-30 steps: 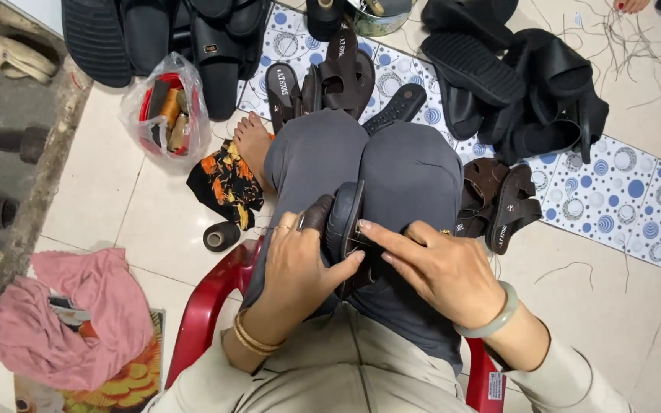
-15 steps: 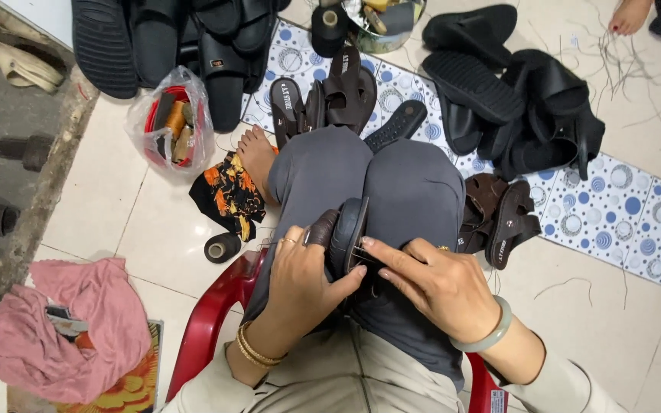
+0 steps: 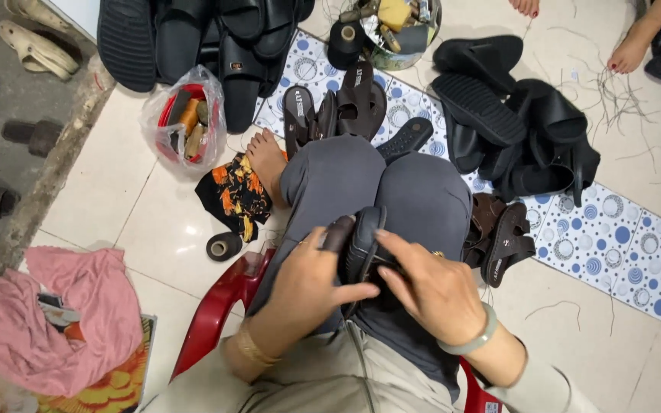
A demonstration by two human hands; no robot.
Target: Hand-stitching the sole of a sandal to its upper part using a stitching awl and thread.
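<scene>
- Since the earlier frames the head camera has tipped a little: the knees sit lower in the picture and more of the floor beyond them shows. The hands have hardly shifted on the lap; the right hand's fingers have slid slightly along the sandal.
- Head view, the hold: the left hand (image 3: 311,279) is closed around the near side of a dark sandal (image 3: 363,243), thumb reaching across under it. The right hand (image 3: 434,287) presses its fingers flat over the other side, gripping it too.
- Where it is: the sandal stands on its edge on the lap, just behind the knees, above the front edge of the red stool (image 3: 219,306).
- Which way it lies: its long axis runs away from the person towards the knees, the rounded end pointing forward and slightly up. Whether that end is toe or heel I cannot tell.
- How far along, as I judge it: no needle or thread shows between the fingers, so I take this for handling or checking, not stitching. Many are still to be dealt with: a black heap (image 3: 193,38) at the far left of the floor, another heap (image 3: 514,130) on the dotted mat (image 3: 636,245), and brown sandals (image 3: 503,237) touching the right knee.
- Nearby: a thread spool (image 3: 223,246) on the tiles, a plastic bag (image 3: 181,118) of tools and a pink cloth (image 3: 55,313).
</scene>
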